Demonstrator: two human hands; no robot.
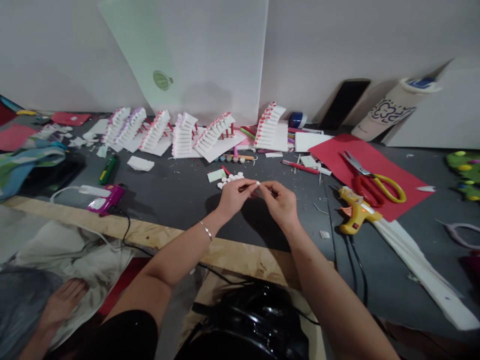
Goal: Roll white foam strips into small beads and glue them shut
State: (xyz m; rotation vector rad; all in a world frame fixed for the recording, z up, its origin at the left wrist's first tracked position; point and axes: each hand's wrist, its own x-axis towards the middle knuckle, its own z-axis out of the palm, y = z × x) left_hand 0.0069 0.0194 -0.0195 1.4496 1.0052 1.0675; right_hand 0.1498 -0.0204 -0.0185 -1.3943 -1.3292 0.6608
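My left hand [235,197], with a silver bracelet at its wrist, and my right hand [280,202] meet over the dark table. Their fingertips pinch one small white piece [258,183], mostly covered by the fingers. Just behind my left hand lies a cluster of small white rounded pieces [225,181]. A pale green rectangular piece [216,175] is beside them. Farther back, several small white stair-like models stand in a row, among them one with red posts [215,134] and a taller one [268,125] with red tips.
To the right are a yellow glue gun [352,212], scissors [375,180] on red sheet [405,175], and a white strip [423,275]. A tumbler [393,110] and phone [345,104] lean at the back. Left: a purple power adapter [106,200], green tube [108,169] and another person's hand [63,302].
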